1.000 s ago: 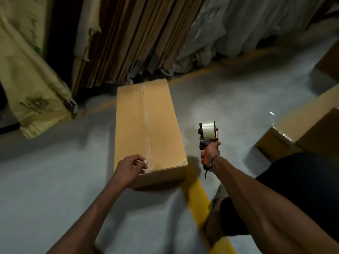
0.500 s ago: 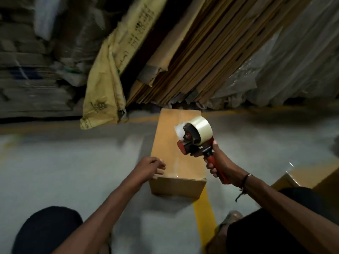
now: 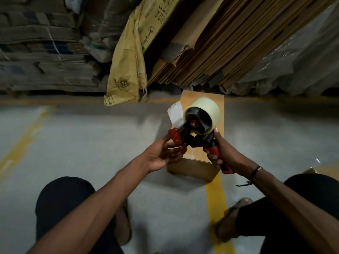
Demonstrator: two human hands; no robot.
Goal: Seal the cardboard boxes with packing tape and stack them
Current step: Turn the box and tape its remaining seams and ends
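Your right hand (image 3: 222,153) grips the red handle of the tape dispenser (image 3: 197,129), fingers curled round it, holding it up above the cardboard box (image 3: 194,166). Your left hand (image 3: 163,154) is at the dispenser's red front end, fingers fairly straight and touching it. A loose flap of tape (image 3: 175,113) sticks up beside the roll (image 3: 206,110). The box lies on the floor (image 3: 91,143) between your knees, its far end near the leaning cardboard sheets (image 3: 211,52).
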